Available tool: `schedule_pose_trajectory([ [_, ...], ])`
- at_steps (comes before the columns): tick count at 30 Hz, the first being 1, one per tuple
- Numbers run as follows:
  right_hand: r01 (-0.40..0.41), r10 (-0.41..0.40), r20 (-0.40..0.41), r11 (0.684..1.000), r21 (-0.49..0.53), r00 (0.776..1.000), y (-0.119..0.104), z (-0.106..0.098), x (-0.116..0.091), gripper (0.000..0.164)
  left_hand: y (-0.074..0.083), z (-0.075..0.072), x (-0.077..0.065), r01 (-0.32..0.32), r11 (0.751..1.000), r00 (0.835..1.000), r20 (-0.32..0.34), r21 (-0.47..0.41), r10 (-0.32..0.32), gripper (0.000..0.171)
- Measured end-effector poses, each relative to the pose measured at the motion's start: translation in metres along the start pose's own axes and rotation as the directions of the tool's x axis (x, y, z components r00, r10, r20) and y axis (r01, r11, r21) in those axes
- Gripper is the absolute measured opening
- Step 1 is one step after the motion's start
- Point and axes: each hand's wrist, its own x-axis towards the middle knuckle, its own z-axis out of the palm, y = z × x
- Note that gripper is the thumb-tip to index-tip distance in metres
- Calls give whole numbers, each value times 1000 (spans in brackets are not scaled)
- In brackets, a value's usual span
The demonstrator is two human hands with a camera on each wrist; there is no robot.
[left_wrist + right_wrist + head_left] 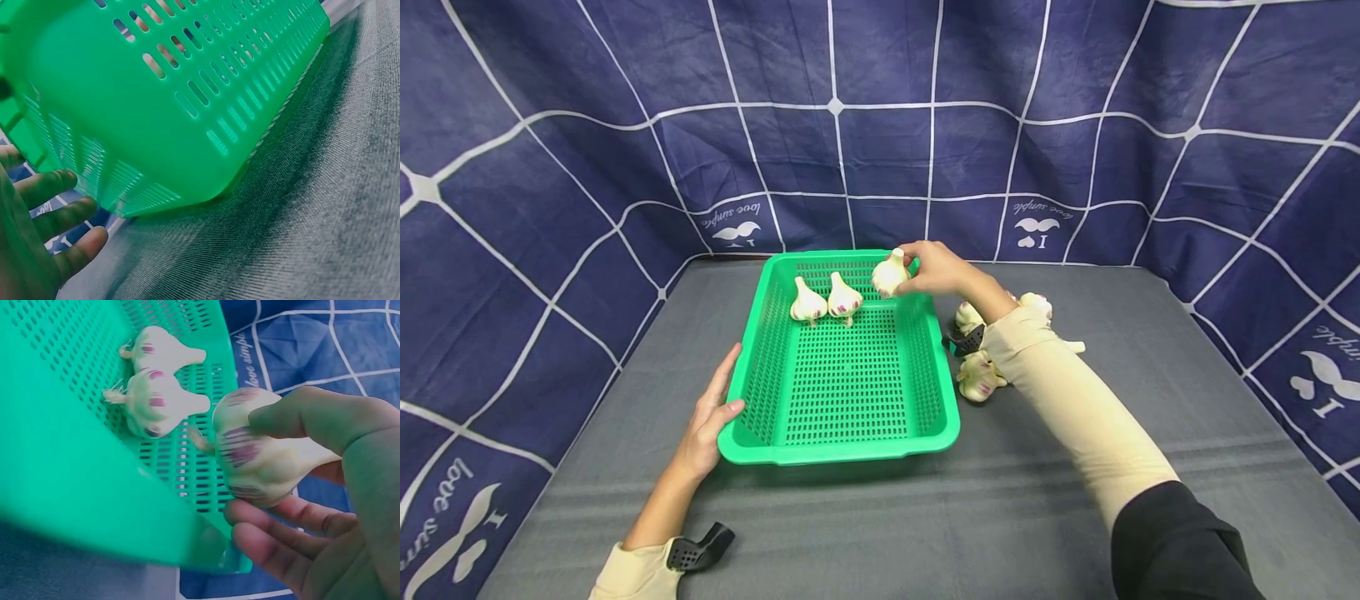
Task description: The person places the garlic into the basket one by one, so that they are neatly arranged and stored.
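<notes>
My right hand (pixel 942 268) pinches a garlic bulb (pixel 890 275) between thumb and fingers, over the far right corner of a green plastic basket (pixel 838 452). In the right wrist view, the bulb (pixel 259 447) shows purple streaks, its root end facing into the basket. Two more garlic bulbs, one on the left (pixel 807 302) and one on the right (pixel 844 298), rest side by side against the basket's far wall. At the basket's left side, my left hand (pixel 703 429) has its thumb at the rim. Its fingers (pixel 65 219) spread fairly straight beside the outer wall.
Several garlic bulbs (pixel 979 377) lie on the grey cloth (pixel 1000 517) to the right of the basket, partly hidden under my right forearm. A blue curtain (pixel 880 150) with white lines stands behind and along both sides.
</notes>
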Motion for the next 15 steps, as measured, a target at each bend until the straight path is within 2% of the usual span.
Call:
schedule_pose_trajectory([
  [6,32,-28,62,997,-63,998,-1,4,13,39,-1,-1,-1,3,1000,1000,2,3,-3,68],
  [11,14,-1,135,996,-93,991,-3,4,23,40,-2,-1,-1,11,1000,1000,4,13,-11,69],
  [15,-39,57,195,995,-96,979,-9,4,30,59,-3,-2,0,7,1000,1000,4,28,-7,68],
])
